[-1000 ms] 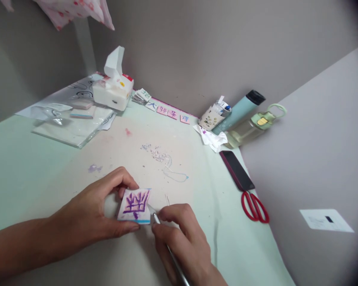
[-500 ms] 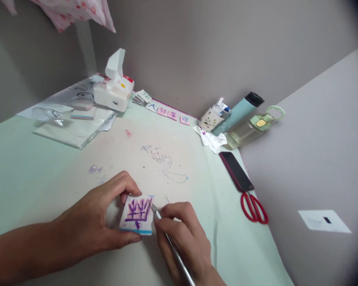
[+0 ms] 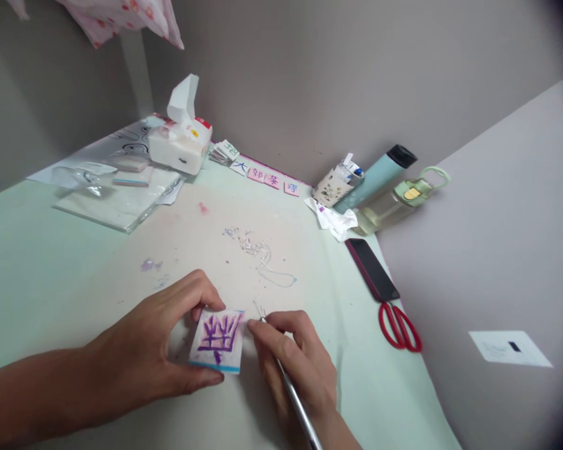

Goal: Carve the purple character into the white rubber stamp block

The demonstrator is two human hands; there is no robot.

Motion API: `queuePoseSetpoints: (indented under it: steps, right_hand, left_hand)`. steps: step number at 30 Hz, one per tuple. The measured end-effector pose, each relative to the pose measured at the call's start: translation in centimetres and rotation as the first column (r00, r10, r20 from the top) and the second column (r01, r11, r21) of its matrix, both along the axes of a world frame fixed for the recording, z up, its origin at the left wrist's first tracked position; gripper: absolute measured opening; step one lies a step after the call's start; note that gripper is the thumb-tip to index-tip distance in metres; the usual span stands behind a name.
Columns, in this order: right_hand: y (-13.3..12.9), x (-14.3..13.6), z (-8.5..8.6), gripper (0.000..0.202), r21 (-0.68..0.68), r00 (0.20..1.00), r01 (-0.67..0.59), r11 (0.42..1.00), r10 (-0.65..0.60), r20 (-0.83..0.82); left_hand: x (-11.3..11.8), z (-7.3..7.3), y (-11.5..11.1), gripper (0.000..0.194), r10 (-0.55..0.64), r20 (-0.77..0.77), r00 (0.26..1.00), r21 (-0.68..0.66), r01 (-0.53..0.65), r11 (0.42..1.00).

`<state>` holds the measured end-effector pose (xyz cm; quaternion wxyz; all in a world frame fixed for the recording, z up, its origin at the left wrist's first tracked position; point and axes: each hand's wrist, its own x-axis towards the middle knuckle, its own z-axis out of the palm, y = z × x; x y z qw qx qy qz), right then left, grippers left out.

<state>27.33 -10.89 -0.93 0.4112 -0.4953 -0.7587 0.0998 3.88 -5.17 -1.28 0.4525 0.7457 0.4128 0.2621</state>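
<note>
My left hand is closed on a small square rubber carving block, thumb at its near edge and fingers at its far edge. Its white face bears a purple character, partly cut around, and a blue stripe runs along the near side. My right hand grips a silver craft knife like a pen. The knife's tip is just right of the block, apart from it; the blade is hard to make out. Thin shavings lie close to the tip.
Rubber crumbs lie beyond the block. Finished character tiles line the back edge near a tissue pack. Along the right side are a pen cup, bottles, crumpled tissue, a phone and red scissors. Plastic bags lie left.
My right hand has drawn the knife back to the right, away from the block's upper right edge. The left hand still holds the block in nearly the same place.
</note>
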Motion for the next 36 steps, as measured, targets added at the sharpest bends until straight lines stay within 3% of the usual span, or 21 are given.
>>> queuePoseSetpoints:
  steps: [2,7,9,12,18,24,31,36]
  right_hand:
    - [0.4,-0.1,0.1,0.034,-0.012,0.998,-0.007,1.000,0.006,-0.069]
    - [1.3,-0.3,0.5,0.019,-0.221,0.958,-0.077,0.972,0.011,-0.287]
    - [1.5,-0.5,0.7,0.012,-0.247,0.948,-0.095,0.964,0.012,-0.318]
    - [1.5,-0.8,0.8,0.030,-0.223,0.964,-0.128,0.966,0.069,-0.256]
    - [1.2,-1.2,0.5,0.005,-0.292,0.963,-0.090,0.952,0.008,-0.271]
    - [1.4,-1.0,0.3,0.010,-0.255,0.956,-0.066,0.965,-0.012,-0.293]
    - [1.3,-0.8,0.6,0.016,-0.189,0.952,-0.097,0.977,0.035,-0.305]
    - [1.4,-0.6,1.0,0.016,-0.229,0.959,-0.171,0.958,0.109,-0.262]
  left_hand:
    - [0.0,-0.2,-0.1,0.030,-0.012,-0.010,1.000,0.046,0.012,0.999]
    - [0.0,-0.8,-0.4,0.030,-0.069,-0.026,0.997,0.173,0.073,0.982]
    - [0.1,-1.1,-0.6,0.030,-0.092,-0.027,0.995,0.202,0.095,0.975]
    - [0.2,-1.5,-0.8,0.031,-0.122,-0.009,0.993,0.227,0.120,0.966]
    - [0.0,-1.5,-0.8,0.031,-0.147,-0.049,0.988,0.218,0.155,0.964]
    - [-0.4,-1.5,-0.5,0.031,-0.168,-0.089,0.982,0.141,0.179,0.974]
    - [-0.4,-1.5,-0.2,0.031,-0.187,-0.112,0.976,0.158,0.203,0.966]
    - [-0.2,-1.7,-0.3,0.028,-0.186,-0.059,0.981,0.220,0.194,0.956]
